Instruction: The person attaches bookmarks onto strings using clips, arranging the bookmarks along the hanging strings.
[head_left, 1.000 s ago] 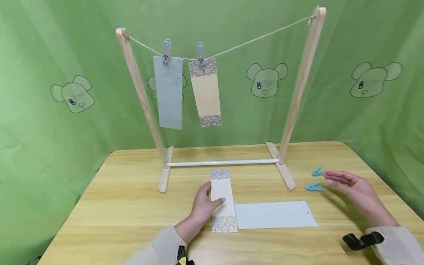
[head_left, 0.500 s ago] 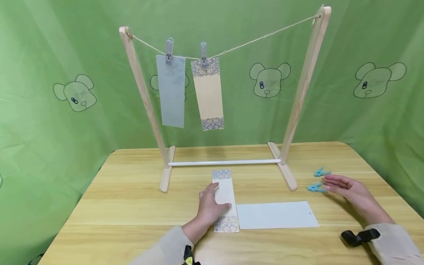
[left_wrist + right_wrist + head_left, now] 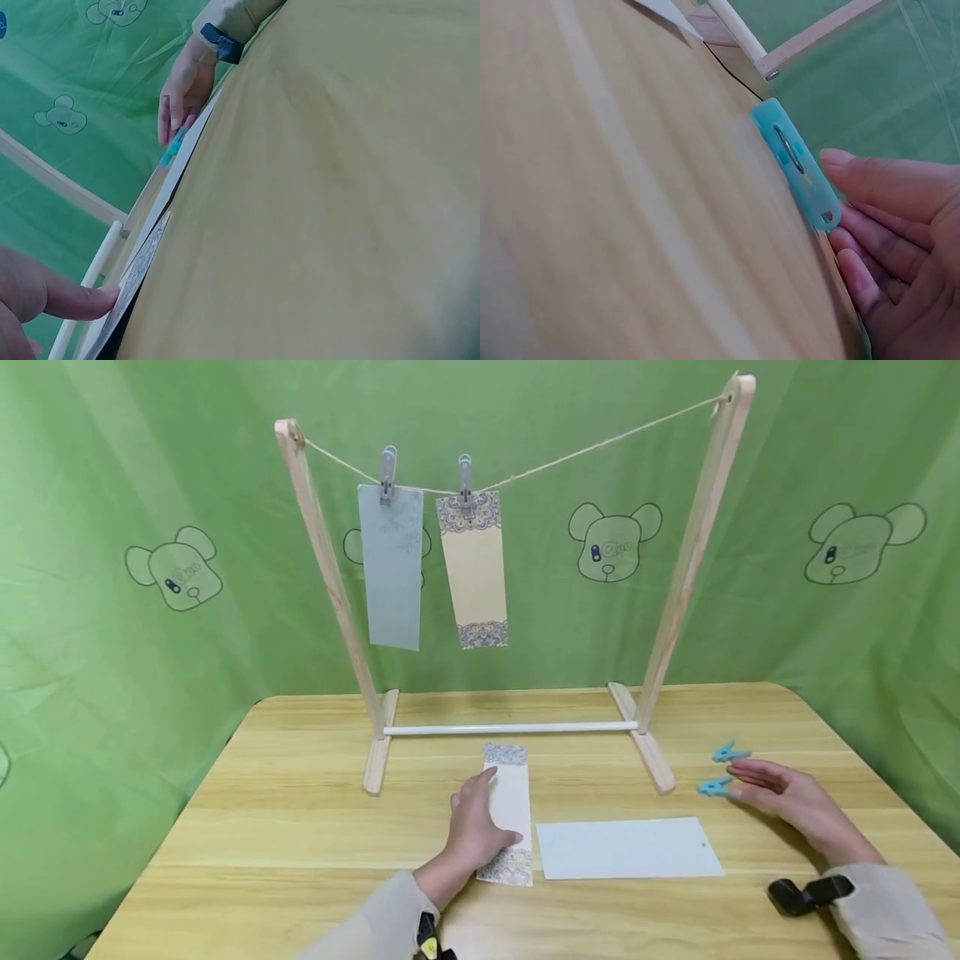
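A cream card with blue lace-patterned ends [image 3: 512, 797] lies on the table in the head view. My left hand [image 3: 474, 828] rests on it, thumb and forefinger spread across its surface; the left wrist view shows the thumb touching the patterned end. At the right, two turquoise clothespins lie on the table. My right hand [image 3: 787, 802] is at the nearer clothespin [image 3: 715, 787], thumb and fingers around its tail end without visibly pinching it. The farther clothespin [image 3: 730, 752] lies just beyond the fingertips. A pale blue card [image 3: 628, 849] lies crosswise between the hands.
Behind the hands stands a wooden frame [image 3: 682, 568] with a sagging string [image 3: 615, 441] and a white crossbar [image 3: 510, 728]. Grey clothespins hold a blue-grey card [image 3: 392, 572] and a cream patterned card [image 3: 476, 577] on the string. A green curtain [image 3: 540, 643] hangs behind the table.
My left hand has shifted its hold over the patterned card, and the card has slid slightly left, away from the pale blue one. My right hand has moved from the farther clothespin to the nearer one.
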